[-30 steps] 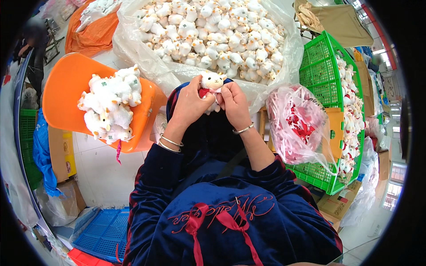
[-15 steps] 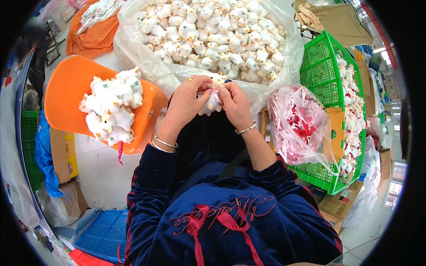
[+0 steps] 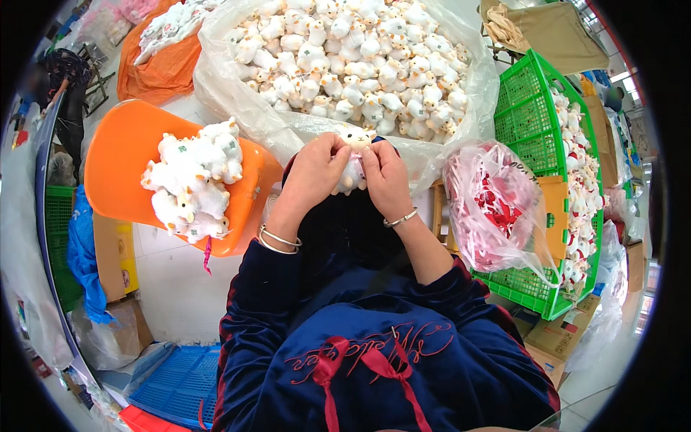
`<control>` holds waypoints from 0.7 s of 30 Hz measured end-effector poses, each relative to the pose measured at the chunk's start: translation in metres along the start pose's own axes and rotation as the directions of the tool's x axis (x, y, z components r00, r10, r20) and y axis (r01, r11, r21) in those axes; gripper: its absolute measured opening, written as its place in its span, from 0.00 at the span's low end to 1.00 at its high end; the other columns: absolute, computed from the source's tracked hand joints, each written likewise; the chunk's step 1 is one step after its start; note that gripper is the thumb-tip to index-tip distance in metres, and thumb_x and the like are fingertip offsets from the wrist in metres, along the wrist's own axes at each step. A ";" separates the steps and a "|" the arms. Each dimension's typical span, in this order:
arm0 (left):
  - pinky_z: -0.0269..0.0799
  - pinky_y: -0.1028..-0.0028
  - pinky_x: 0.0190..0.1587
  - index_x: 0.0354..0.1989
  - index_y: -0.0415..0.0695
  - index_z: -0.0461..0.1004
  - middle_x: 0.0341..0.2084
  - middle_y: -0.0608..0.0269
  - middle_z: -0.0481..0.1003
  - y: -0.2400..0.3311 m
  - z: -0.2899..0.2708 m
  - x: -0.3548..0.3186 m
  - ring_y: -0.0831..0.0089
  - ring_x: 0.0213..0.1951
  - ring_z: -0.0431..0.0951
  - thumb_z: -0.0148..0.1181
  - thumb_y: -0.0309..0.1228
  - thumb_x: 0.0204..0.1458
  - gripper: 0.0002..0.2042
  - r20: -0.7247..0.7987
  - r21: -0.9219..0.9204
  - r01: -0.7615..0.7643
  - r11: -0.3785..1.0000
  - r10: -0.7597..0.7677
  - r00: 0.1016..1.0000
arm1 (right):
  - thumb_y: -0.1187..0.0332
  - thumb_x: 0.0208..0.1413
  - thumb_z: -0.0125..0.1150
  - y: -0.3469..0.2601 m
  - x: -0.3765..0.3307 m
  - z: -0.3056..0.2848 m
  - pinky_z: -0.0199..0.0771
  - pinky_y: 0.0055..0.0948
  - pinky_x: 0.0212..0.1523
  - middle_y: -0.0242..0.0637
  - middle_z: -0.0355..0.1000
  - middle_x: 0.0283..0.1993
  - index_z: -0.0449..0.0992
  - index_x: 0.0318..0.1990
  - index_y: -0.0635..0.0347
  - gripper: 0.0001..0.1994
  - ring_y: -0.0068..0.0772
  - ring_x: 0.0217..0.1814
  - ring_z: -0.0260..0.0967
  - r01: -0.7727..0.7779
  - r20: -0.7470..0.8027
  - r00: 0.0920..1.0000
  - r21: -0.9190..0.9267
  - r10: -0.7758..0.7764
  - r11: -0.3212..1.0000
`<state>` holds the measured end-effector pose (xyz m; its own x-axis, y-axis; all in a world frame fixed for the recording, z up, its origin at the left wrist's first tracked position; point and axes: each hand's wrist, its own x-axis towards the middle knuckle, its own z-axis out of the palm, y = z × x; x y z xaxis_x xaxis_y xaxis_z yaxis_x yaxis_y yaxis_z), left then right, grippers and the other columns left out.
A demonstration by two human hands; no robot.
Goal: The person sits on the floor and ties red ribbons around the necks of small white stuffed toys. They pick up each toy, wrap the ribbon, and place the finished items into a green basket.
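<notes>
A small white plush animal [image 3: 351,180] with a cream face and tan ears is upright between my two hands, its face turned up. Something pale pink, perhaps a ribbon, shows at its neck. My left hand [image 3: 314,173] closes on its left side, thumb and fingers pinched at the neck. From the other side my right hand [image 3: 387,176] pinches the same spot, its fingertips close to those of the left. The fingers partly hide the neck and whatever thin strip they may grip. Each wrist wears silver bangles.
Ahead, a big clear plastic bag [image 3: 284,129] brims with similar plush animals. More are heaped on an orange chair [image 3: 119,162] at the left. To the right are a clear bag of pink and red ribbons [image 3: 497,209] and a green crate [image 3: 529,108] beside more toys. A person [image 3: 68,86] stands far left.
The plush animal's face has come more fully into sight above my fingers. Both hands stay at its neck, with a small shift of the fingers. The whole view has moved slightly.
</notes>
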<state>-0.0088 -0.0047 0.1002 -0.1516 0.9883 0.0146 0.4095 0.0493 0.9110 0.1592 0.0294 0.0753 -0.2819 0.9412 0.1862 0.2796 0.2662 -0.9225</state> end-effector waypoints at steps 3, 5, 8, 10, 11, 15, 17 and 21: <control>0.75 0.63 0.41 0.37 0.33 0.75 0.32 0.46 0.80 -0.016 0.005 0.000 0.56 0.36 0.81 0.58 0.32 0.63 0.11 0.001 -0.062 -0.015 0.998 0.015 1.000 | 0.68 0.71 0.57 0.005 -0.003 0.004 0.70 0.31 0.30 0.38 0.72 0.26 0.72 0.38 0.65 0.10 0.28 0.26 0.68 0.017 -0.051 0.999 0.033 -0.015 0.999; 0.75 0.65 0.40 0.38 0.33 0.75 0.30 0.48 0.79 -0.025 0.007 0.000 0.62 0.34 0.80 0.59 0.33 0.63 0.12 0.013 -0.127 -0.011 0.992 0.013 1.000 | 0.68 0.71 0.57 0.009 -0.005 0.005 0.69 0.28 0.29 0.33 0.72 0.26 0.72 0.37 0.64 0.10 0.23 0.26 0.67 -0.117 -0.024 0.992 0.217 0.126 0.969; 0.74 0.68 0.38 0.38 0.33 0.76 0.28 0.53 0.79 -0.025 0.009 -0.003 0.70 0.32 0.77 0.60 0.34 0.63 0.13 -0.004 -0.195 0.032 0.980 -0.033 0.999 | 0.68 0.71 0.57 0.014 -0.005 0.005 0.67 0.24 0.28 0.28 0.72 0.26 0.73 0.37 0.63 0.10 0.16 0.27 0.66 -0.169 0.004 0.985 0.275 0.175 0.946; 0.74 0.70 0.36 0.37 0.33 0.78 0.26 0.56 0.79 -0.027 0.008 -0.004 0.74 0.30 0.76 0.61 0.36 0.63 0.14 -0.018 -0.232 0.070 0.970 -0.076 0.997 | 0.68 0.71 0.57 0.012 -0.004 0.002 0.67 0.22 0.28 0.27 0.72 0.27 0.74 0.37 0.63 0.09 0.14 0.28 0.65 -0.154 0.023 0.988 0.232 0.153 0.960; 0.73 0.70 0.35 0.36 0.33 0.79 0.25 0.57 0.79 -0.033 0.007 -0.004 0.75 0.29 0.76 0.62 0.37 0.63 0.15 -0.022 -0.250 0.087 0.964 -0.096 0.995 | 0.68 0.71 0.57 0.004 -0.003 -0.001 0.68 0.22 0.29 0.27 0.72 0.27 0.74 0.37 0.63 0.09 0.14 0.28 0.65 -0.146 0.040 0.989 0.204 0.141 0.968; 0.72 0.73 0.32 0.33 0.34 0.80 0.22 0.62 0.79 -0.024 -0.001 -0.006 0.78 0.27 0.74 0.63 0.39 0.62 0.17 0.026 -0.264 0.188 0.946 -0.188 0.982 | 0.66 0.72 0.57 0.001 -0.002 -0.002 0.63 0.19 0.27 0.24 0.69 0.27 0.73 0.37 0.62 0.11 0.13 0.27 0.61 -0.150 0.070 0.988 0.229 0.138 0.962; 0.71 0.74 0.31 0.33 0.34 0.80 0.22 0.64 0.78 -0.026 0.001 -0.012 0.80 0.26 0.74 0.64 0.40 0.62 0.17 0.047 -0.238 0.182 0.954 -0.176 0.983 | 0.66 0.72 0.57 0.001 -0.002 -0.001 0.63 0.19 0.27 0.23 0.69 0.27 0.73 0.37 0.62 0.11 0.13 0.27 0.61 -0.134 0.061 0.990 0.220 0.124 0.966; 0.70 0.76 0.29 0.32 0.36 0.80 0.22 0.66 0.78 -0.029 0.004 -0.021 0.83 0.25 0.74 0.66 0.40 0.60 0.16 0.046 -0.226 0.198 0.954 -0.192 0.980 | 0.66 0.72 0.56 0.006 -0.002 -0.001 0.62 0.19 0.27 0.23 0.69 0.28 0.73 0.37 0.61 0.10 0.12 0.27 0.61 -0.101 0.054 0.994 0.206 0.092 0.973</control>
<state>-0.0140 -0.0264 0.0721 -0.1859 0.9660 -0.1798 0.1575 0.2099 0.9650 0.1620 0.0290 0.0696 -0.3042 0.9491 0.0819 0.1114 0.1208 -0.9864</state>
